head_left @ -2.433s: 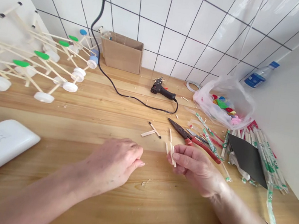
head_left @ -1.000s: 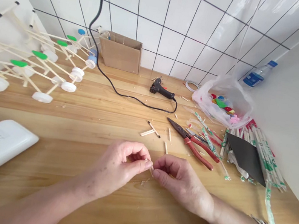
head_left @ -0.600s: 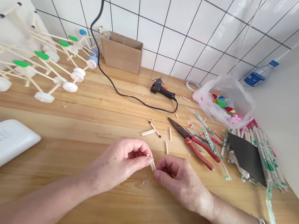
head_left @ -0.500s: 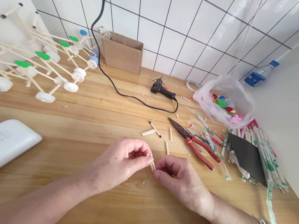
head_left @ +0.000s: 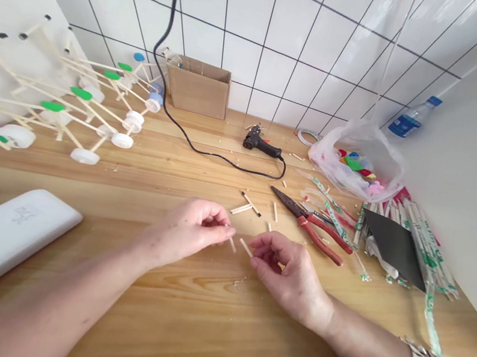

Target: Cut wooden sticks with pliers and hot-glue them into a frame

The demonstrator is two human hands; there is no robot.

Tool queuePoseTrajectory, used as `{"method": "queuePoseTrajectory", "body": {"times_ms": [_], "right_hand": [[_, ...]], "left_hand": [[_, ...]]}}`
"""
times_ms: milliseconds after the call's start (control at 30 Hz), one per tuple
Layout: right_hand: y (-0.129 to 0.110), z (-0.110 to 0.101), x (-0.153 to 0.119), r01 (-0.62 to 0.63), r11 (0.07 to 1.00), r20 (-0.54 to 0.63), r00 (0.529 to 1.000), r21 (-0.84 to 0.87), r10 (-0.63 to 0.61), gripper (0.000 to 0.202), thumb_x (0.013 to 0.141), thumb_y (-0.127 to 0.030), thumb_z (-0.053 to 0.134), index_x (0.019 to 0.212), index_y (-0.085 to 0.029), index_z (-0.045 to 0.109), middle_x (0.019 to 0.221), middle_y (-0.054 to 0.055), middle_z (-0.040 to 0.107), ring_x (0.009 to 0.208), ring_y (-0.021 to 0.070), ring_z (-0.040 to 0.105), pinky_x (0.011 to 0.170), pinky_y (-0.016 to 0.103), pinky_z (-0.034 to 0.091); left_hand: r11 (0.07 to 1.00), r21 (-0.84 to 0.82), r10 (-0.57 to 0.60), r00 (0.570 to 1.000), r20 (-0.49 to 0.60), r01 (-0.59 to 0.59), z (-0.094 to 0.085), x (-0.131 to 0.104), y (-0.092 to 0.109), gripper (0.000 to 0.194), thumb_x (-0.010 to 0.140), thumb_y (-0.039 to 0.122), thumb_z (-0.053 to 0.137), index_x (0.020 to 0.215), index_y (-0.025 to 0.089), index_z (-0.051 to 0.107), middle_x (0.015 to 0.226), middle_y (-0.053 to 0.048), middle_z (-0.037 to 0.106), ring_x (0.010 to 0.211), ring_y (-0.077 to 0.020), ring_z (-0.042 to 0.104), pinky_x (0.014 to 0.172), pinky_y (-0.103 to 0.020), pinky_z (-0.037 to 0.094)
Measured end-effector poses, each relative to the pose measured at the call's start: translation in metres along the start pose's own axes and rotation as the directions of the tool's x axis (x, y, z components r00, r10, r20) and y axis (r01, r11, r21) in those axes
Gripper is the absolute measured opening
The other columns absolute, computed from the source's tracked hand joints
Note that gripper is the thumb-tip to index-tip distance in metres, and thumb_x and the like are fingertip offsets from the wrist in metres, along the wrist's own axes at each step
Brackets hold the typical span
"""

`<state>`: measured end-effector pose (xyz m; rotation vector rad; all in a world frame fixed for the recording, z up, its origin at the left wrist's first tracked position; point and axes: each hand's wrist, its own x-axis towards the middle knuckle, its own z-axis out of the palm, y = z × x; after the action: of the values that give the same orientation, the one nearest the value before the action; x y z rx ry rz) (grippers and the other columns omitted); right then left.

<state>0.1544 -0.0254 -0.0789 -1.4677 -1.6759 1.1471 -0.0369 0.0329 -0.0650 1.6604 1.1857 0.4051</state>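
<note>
My left hand (head_left: 194, 231) pinches a short wooden stick (head_left: 233, 244) between thumb and fingertips, its free end pointing down to the right. Opposite it, my right hand (head_left: 291, 272) grips another short wooden stick (head_left: 246, 247) that tilts up to the left. A small gap separates the two sticks. Just beyond the hands lie several loose stick pieces (head_left: 275, 212), one of them a stick with black ends (head_left: 251, 203). Red-handled long-nose pliers (head_left: 304, 220) rest to the right of these, near my right hand.
Stick-built models with white wheels (head_left: 85, 156) stand at the left, behind a white power bank (head_left: 12, 244). A black glue gun (head_left: 262, 144) with a trailing cable, a cardboard box (head_left: 199, 88), a plastic bag (head_left: 333, 158) of coloured pieces and wrapped sticks (head_left: 429, 253) lie farther back.
The two sticks, close together between my fingers before, are now apart, one in each hand. My left hand has moved up and left. The view has shifted slightly.
</note>
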Motion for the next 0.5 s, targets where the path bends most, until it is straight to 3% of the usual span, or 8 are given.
{"method": "queuePoseTrajectory", "body": {"times_ms": [233, 500], "right_hand": [[0.004, 0.001, 0.005, 0.211, 0.922, 0.02, 0.976, -0.324, -0.216, 0.014, 0.078, -0.009, 0.053, 0.086, -0.017, 0.062, 0.074, 0.002, 0.064, 0.065, 0.0119, 0.056, 0.06, 0.023, 0.044], [-0.001, 0.01, 0.039, 0.329, 0.717, 0.12, 0.937, -0.614, -0.327, 0.012, 0.082, -0.009, 0.049, 0.08, -0.017, 0.057, 0.077, 0.005, 0.062, 0.072, 0.0152, 0.056, 0.067, 0.025, 0.041]], "left_hand": [[0.926, 0.369, -0.018, 0.988, -0.153, 0.074, -0.02, 0.006, -0.005, 0.023, 0.073, 0.038, 0.052, 0.061, 0.02, 0.055, 0.053, 0.003, 0.054, 0.05, -0.0131, 0.047, 0.05, -0.025, 0.031], [0.821, 0.546, 0.019, 0.948, -0.317, 0.166, -0.017, 0.011, -0.007, 0.022, 0.08, 0.038, 0.048, 0.081, 0.02, 0.061, 0.067, -0.003, 0.066, 0.057, -0.0187, 0.057, 0.052, -0.028, 0.034]]}}
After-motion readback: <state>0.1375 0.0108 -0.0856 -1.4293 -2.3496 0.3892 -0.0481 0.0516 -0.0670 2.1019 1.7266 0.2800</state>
